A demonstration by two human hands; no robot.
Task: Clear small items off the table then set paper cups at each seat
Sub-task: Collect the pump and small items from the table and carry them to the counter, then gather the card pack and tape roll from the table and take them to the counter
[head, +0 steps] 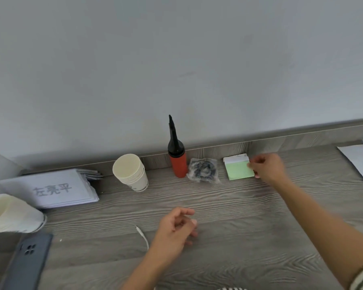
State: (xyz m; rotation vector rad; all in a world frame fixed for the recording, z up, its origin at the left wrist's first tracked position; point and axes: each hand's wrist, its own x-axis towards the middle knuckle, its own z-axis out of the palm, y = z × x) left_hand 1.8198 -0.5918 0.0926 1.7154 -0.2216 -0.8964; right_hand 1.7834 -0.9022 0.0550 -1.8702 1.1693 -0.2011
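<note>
A stack of paper cups (pixel 131 172) stands upright near the wall. Another paper cup (pixel 11 214) lies tilted at the left edge. A red and black hand pump (pixel 177 158) stands against the back ledge, with a clear bag of dark parts (pixel 203 170) to its right. My right hand (pixel 267 168) pinches the right edge of a green sticky-note pad (pixel 238 169) that lies on the table. My left hand (pixel 175 229) hovers over the table's middle with fingers loosely curled, holding nothing.
A pile of white name cards (pixel 50 190) lies at the left. A dark phone (pixel 27 260) rests at the lower left, a white cable end (pixel 142 235) beside my left wrist. White paper (pixel 359 162) lies at the right edge. The wall runs behind the wooden table (pixel 239 216).
</note>
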